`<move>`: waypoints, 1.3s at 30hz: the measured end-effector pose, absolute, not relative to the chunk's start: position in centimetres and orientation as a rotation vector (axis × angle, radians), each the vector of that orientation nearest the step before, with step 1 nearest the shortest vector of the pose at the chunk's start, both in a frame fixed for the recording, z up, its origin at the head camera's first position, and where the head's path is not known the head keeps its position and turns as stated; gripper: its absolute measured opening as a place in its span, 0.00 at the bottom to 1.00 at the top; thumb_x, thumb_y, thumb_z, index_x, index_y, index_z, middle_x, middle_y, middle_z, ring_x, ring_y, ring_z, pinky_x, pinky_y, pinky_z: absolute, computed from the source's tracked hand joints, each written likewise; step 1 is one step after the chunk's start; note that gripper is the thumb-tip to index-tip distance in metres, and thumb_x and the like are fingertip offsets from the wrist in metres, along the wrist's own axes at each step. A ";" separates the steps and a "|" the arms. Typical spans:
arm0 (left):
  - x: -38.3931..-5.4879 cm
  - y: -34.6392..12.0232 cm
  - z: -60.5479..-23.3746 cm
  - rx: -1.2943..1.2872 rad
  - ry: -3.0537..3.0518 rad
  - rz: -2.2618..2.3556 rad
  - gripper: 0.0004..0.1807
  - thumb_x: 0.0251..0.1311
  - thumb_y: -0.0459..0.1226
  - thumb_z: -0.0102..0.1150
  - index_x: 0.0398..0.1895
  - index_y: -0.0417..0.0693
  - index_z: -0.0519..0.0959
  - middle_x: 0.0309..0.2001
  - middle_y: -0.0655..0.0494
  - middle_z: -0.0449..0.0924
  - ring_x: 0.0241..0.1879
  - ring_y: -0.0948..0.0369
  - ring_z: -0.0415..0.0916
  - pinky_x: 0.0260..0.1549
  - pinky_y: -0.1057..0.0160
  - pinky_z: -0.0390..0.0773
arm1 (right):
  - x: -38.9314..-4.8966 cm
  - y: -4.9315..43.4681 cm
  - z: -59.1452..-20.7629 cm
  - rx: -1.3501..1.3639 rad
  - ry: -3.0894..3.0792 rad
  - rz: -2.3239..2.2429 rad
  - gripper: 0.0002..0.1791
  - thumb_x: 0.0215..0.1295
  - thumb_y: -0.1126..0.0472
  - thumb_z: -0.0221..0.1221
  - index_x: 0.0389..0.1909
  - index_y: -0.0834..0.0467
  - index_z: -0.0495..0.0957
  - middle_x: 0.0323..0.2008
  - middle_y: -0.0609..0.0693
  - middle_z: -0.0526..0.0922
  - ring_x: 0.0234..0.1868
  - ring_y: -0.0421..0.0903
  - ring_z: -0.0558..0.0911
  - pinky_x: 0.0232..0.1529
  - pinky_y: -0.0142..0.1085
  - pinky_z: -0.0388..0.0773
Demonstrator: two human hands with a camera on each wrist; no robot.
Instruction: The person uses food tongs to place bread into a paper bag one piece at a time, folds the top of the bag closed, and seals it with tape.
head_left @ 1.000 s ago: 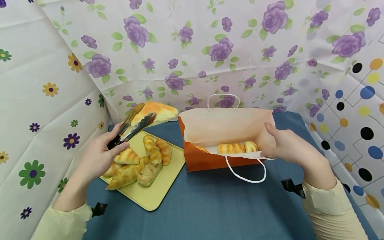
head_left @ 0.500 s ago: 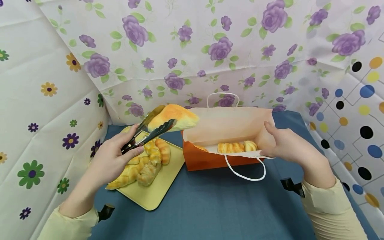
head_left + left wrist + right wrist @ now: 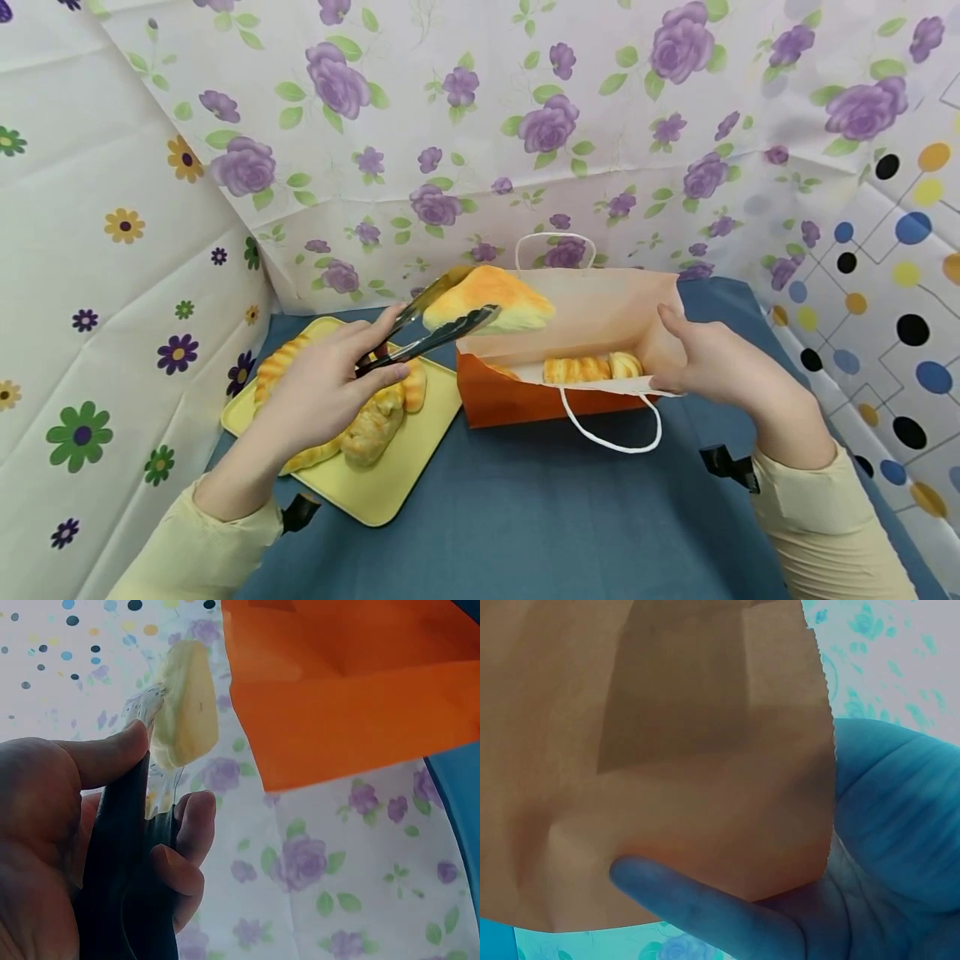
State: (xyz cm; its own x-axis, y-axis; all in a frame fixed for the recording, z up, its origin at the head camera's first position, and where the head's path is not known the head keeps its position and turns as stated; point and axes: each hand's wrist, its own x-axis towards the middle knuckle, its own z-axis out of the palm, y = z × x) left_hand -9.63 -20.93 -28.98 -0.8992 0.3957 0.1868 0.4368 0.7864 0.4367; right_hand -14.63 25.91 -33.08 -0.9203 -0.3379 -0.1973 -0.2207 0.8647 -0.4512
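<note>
In the head view my left hand grips a pair of tongs, black at the handles. Between the tong tips is a golden, wedge-shaped bread, raised beside the left part of the bag opening. The left wrist view shows thumb and fingers round the dark handles, with the pale bread beyond them. My right hand holds the right edge of an orange paper bag, which lies on its side, mouth spread. One finger lies along the bag's side in the right wrist view.
Several breads lie on a yellow tray at the left, partly hidden by my left hand. Inside the bag are a ridged roll and other breads. White cord handles stick out front and back. Patterned sheets surround the blue tabletop.
My left hand has carried the tongs and the bread rightward from above the tray to the bag's opening. The right hand and the bag have stayed in place.
</note>
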 end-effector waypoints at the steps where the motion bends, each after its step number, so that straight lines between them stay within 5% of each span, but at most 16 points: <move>1: -9.7 -20.7 -28.9 -0.683 -2.895 -0.732 0.38 0.78 0.50 0.61 0.86 0.62 0.60 0.40 0.60 0.77 0.33 0.60 0.70 0.34 0.56 0.71 | -14.6 25.9 -33.1 -0.427 2.770 -0.620 0.63 0.66 0.51 0.74 0.86 0.68 0.41 0.18 0.48 0.78 0.19 0.45 0.76 0.34 0.44 0.78; 12: -10.2 -18.1 -28.1 -0.739 -2.990 -0.664 0.39 0.77 0.51 0.62 0.86 0.60 0.60 0.42 0.60 0.76 0.24 0.61 0.66 0.27 0.57 0.69 | -14.7 25.8 -33.0 -0.410 2.766 -0.613 0.62 0.66 0.52 0.75 0.86 0.68 0.42 0.18 0.48 0.77 0.19 0.45 0.75 0.32 0.43 0.76; 22: -11.6 -15.6 -27.2 -0.790 -3.096 -0.519 0.39 0.77 0.53 0.62 0.86 0.57 0.61 0.36 0.58 0.74 0.27 0.60 0.70 0.28 0.58 0.68 | -14.8 25.5 -32.9 -0.385 2.753 -0.594 0.62 0.67 0.53 0.74 0.86 0.67 0.41 0.18 0.47 0.79 0.19 0.45 0.76 0.31 0.43 0.74; 33: -14.9 -11.6 -25.8 -0.774 -3.218 -0.241 0.35 0.77 0.55 0.61 0.83 0.59 0.67 0.56 0.55 0.83 0.42 0.55 0.82 0.38 0.52 0.80 | -14.9 26.0 -33.0 -0.425 2.775 -0.593 0.63 0.65 0.53 0.75 0.85 0.69 0.41 0.18 0.45 0.80 0.22 0.44 0.78 0.36 0.47 0.78; 36: -15.9 -10.7 -25.9 -0.758 -3.242 -0.186 0.35 0.77 0.55 0.61 0.83 0.59 0.67 0.69 0.55 0.79 0.51 0.52 0.83 0.43 0.50 0.82 | -14.9 25.9 -33.0 -0.420 2.767 -0.602 0.64 0.66 0.52 0.75 0.85 0.69 0.40 0.19 0.45 0.80 0.22 0.44 0.78 0.35 0.47 0.78; 39: -16.7 -9.9 -26.2 -0.759 -3.284 -0.111 0.35 0.77 0.54 0.61 0.83 0.60 0.68 0.71 0.57 0.77 0.54 0.53 0.83 0.40 0.52 0.83 | -15.0 25.8 -33.0 -0.424 2.765 -0.597 0.64 0.66 0.52 0.75 0.85 0.69 0.40 0.19 0.45 0.81 0.22 0.44 0.79 0.36 0.47 0.79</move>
